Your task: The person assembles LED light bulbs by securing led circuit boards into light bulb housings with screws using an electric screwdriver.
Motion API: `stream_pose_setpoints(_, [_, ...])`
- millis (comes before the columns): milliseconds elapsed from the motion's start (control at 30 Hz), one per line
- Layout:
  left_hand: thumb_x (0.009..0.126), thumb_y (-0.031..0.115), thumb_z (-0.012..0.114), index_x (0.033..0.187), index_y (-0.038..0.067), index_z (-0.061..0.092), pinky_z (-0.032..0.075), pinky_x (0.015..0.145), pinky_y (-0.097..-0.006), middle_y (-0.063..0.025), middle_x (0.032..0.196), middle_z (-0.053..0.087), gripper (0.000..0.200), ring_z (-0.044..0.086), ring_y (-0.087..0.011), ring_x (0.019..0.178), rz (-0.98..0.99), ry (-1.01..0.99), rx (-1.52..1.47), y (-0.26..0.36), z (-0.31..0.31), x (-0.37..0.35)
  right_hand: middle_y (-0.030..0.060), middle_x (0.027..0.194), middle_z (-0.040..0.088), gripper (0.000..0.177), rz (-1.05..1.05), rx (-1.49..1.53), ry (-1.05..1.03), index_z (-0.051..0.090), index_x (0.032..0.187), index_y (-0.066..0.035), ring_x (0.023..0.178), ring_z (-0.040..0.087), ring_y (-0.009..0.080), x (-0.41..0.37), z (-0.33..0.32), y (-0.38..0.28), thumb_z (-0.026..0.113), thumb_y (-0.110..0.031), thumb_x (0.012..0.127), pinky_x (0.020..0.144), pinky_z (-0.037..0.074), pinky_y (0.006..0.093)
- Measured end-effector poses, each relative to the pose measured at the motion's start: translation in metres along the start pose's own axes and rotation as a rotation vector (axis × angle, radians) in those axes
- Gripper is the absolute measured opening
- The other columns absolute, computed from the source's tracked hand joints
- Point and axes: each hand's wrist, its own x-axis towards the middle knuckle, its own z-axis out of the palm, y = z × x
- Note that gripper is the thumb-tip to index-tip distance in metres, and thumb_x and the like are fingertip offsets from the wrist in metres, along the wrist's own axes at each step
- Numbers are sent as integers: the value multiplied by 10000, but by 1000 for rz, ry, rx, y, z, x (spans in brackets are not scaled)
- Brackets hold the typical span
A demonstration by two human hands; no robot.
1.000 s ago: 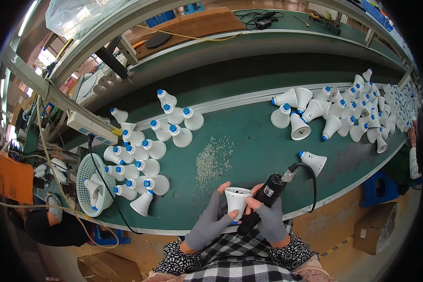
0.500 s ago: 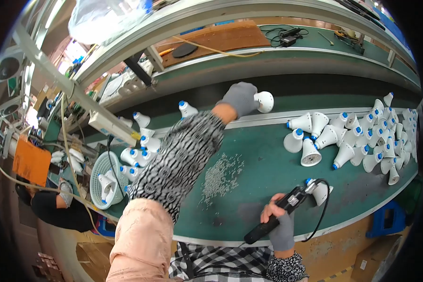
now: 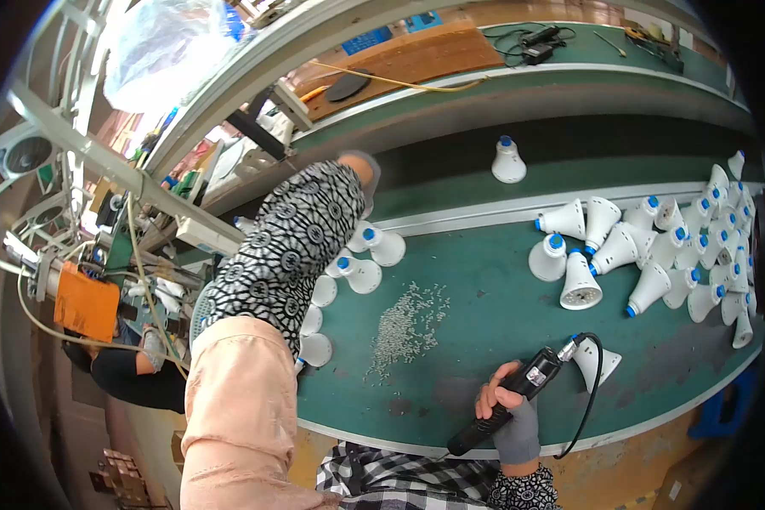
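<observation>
My right hand (image 3: 515,418), in a grey fingerless glove, is wrapped round a black electric screwdriver (image 3: 506,399). Its cable end points up and right, and its thin bit points down-left at the bench's front edge. My left hand (image 3: 367,180) reaches over the bench's far left side; the patterned sleeve hides most of it, fingers included. Closest to it are white bulb housings (image 3: 388,247) with blue caps. One bulb housing (image 3: 508,161) stands upright, cap up, on the dark belt beyond the rail. Beside the screwdriver's cable lies another bulb housing (image 3: 599,364).
Small screws (image 3: 406,327) lie scattered on the green bench (image 3: 484,319). Many bulb housings (image 3: 654,246) crowd the right side. A metal rail (image 3: 467,217) separates bench and belt. At the left, an orange panel (image 3: 87,304) hangs near another person's arm (image 3: 153,347).
My left hand has let go of the bulb housing, which now stands on the belt, and has swung left. My right hand still holds the screwdriver. The view has shifted slightly.
</observation>
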Motion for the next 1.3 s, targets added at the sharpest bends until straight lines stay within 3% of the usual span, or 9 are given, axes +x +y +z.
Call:
stream_pose_setpoints(133, [620, 442, 832, 1054, 87, 741, 529, 846, -429, -142, 1069, 709, 568, 668, -317, 1015, -51, -78, 11, -11, 71, 55, 61, 700, 489, 302, 3, -24, 36, 467, 1088, -37, 597, 520, 172, -3, 3, 2, 583, -92, 816, 592, 452, 329])
stream_pose_setpoints(300, [695, 304, 803, 1071, 102, 733, 553, 790, -448, -133, 1046, 718, 433, 691, -306, 957, -59, 281, -174, -39, 94, 42, 52, 724, 469, 262, -53, -7, -91, 477, 1092, -56, 552, 472, 150, 3, -8, 10, 581, -122, 861, 520, 439, 317])
stream_pose_setpoints(467, [819, 546, 628, 1108, 43, 572, 497, 793, -403, -193, 978, 671, 583, 650, -353, 908, 127, 980, -977, -6, 67, -187, 30, 722, 450, 309, -124, -73, -174, 458, 1133, -69, 552, 455, 121, -2, 20, 12, 596, -148, 868, 526, 416, 278])
stream_pose_setpoints(567, [843, 496, 655, 1138, 47, 554, 483, 816, -355, -126, 962, 642, 547, 627, -207, 931, 413, 877, -1797, 71, 96, -254, 12, 706, 418, 401, -60, -70, -143, 427, 1244, -63, 568, 425, 108, -13, 63, 18, 572, -156, 882, 551, 383, 275])
stream_pose_setpoints(733, [943, 318, 572, 1358, 34, 456, 451, 904, -318, -96, 1191, 565, 515, 545, -165, 1050, 625, 695, -2122, 183, 150, -303, 25, 764, 482, 407, 5, -274, -117, 468, 1290, -31, 656, 479, 119, -16, 81, 42, 541, -230, 942, 624, 433, 281])
stream_pose_setpoints(867, [974, 166, 517, 1380, 43, 411, 450, 878, -285, -32, 1060, 576, 437, 546, -107, 947, 823, 447, -2171, 233, 183, -296, 42, 795, 537, 441, 46, -318, -97, 487, 1273, -21, 696, 530, 127, -25, 75, 51, 570, -278, 924, 657, 460, 274])
stream_pose_setpoints(1000, [936, 120, 546, 1346, 39, 464, 447, 864, -273, -22, 1021, 584, 425, 548, -103, 910, 807, 337, -2200, 250, 197, -288, 59, 801, 555, 459, -166, -813, -66, 485, 1263, -18, 691, 541, 134, -23, 48, 63, 595, -279, 902, 663, 467, 276])
stream_pose_setpoints(1133, [879, 75, 575, 1281, 27, 578, 440, 889, -306, -48, 1008, 595, 405, 557, -149, 927, 721, 521, -2117, 253, 200, -288, 70, 815, 563, 456, -195, -922, -49, 484, 1252, -15, 686, 545, 139, -27, 47, 64, 602, -270, 893, 663, 470, 278])
stream_pose_setpoints(1300, [926, 207, 587, 1375, 44, 414, 454, 905, -355, -128, 1107, 603, 509, 577, -235, 1021, 754, 585, -1849, 243, 214, -279, 72, 826, 568, 466, -171, -844, -26, 485, 1240, -13, 683, 549, 139, -30, 56, 69, 615, -276, 879, 660, 474, 279])
